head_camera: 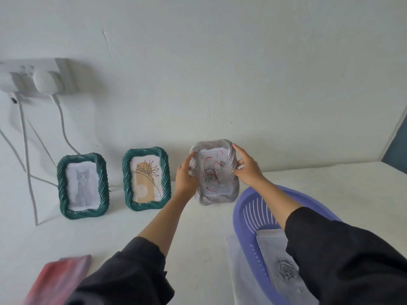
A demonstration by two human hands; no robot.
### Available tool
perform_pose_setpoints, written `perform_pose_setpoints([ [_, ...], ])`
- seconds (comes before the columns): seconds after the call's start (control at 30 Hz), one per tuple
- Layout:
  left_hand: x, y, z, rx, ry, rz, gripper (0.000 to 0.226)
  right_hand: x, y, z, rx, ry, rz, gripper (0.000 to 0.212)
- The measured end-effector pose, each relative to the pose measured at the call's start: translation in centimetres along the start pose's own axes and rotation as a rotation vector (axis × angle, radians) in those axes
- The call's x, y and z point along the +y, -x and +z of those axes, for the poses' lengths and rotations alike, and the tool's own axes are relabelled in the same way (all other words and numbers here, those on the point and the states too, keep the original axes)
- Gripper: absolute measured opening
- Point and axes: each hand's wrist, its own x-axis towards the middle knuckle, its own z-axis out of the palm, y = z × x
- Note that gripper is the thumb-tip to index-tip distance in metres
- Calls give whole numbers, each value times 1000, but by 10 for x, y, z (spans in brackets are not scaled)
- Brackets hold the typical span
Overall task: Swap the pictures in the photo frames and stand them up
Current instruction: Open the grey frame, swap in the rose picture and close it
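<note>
A white twisted-rope frame (214, 172) with a rose picture stands upright at the back of the white table, near the wall. My left hand (186, 176) grips its left edge and my right hand (247, 170) grips its right edge. Left of it stand two green rope frames: one (83, 186) holds a grey cat picture, the other (146, 178) a line-drawn flower on tan shapes. A loose rose print (278, 258) lies in the purple basket, partly hidden by my right sleeve.
The purple slotted basket (248, 214) sits at the front right on a sheet of paper. A pink-red cloth (59, 280) lies at the front left. A power strip (37, 77) with cables hangs on the wall at the left.
</note>
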Motion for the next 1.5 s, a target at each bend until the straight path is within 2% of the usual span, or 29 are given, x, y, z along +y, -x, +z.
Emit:
perform_pose_setpoints([
  [0.13,8,5,-20,43,54,17,73,-19,6,-5,-3,-121,-29,78],
  [0.37,5,35,-75,17,190,-22,64,-71,51,-13,-174,-322,-11,71],
  [0.57,-11,90,-121,-235,339,-340,54,-119,103,1,-264,-331,-30,66],
  [0.67,-17,120,-133,-370,251,-432,31,-139,127,20,-282,-256,-48,65],
  [0.8,-22,142,-137,-190,382,-483,37,-160,155,51,-325,36,-86,69],
  [0.9,-20,153,-136,-156,515,-490,40,-169,176,74,-381,235,-114,64],
  [1.0,-21,160,-134,-135,640,-564,34,-168,188,93,-482,211,-120,59],
  [1.07,-27,161,-134,-87,658,-585,32,-165,190,97,-513,135,-103,45],
  [1.13,-40,159,-133,-59,590,-578,31,-155,188,94,-457,87,-82,34],
  [1.2,-55,159,-130,-60,424,-511,35,-137,187,92,-397,121,-83,32],
  [1.27,-67,161,-128,-49,277,-471,49,-115,190,92,-417,187,-74,31],
  [1.33,-75,164,-125,-50,140,-440,54,-96,198,97,-491,238,-75,32],
  [1.4,-83,165,-121,-64,25,-416,53,-81,207,104,-514,250,-91,34],
  [1.5,-97,164,-112,-45,-92,-397,36,-65,216,114,-474,347,-149,40],
])
